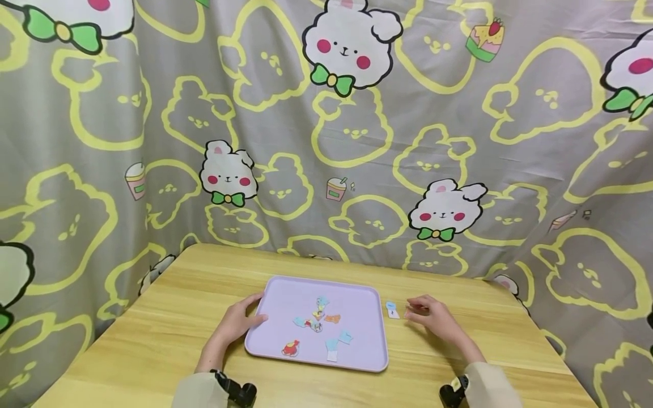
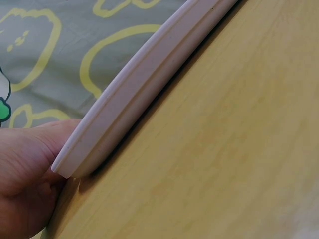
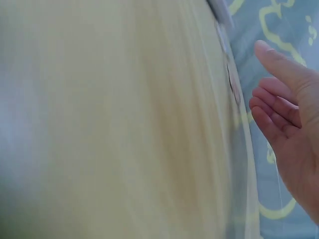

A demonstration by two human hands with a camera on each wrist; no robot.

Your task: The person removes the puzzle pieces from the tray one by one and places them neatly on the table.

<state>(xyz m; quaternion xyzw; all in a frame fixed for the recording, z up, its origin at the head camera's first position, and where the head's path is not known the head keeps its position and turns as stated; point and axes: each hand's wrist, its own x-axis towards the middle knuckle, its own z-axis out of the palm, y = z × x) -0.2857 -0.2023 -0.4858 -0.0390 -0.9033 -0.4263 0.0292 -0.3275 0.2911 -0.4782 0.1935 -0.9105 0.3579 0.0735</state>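
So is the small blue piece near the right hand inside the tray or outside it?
Outside: the small blue piece lies on the table, just right of the tray.

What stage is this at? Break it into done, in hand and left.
Done: one small blue piece lies on the table, apart from the tray. In hand: the left hand holds the tray's left rim, and the right hand rests beside that piece with loose fingers, holding nothing. Left: several pieces remain on the tray, among them a red one.
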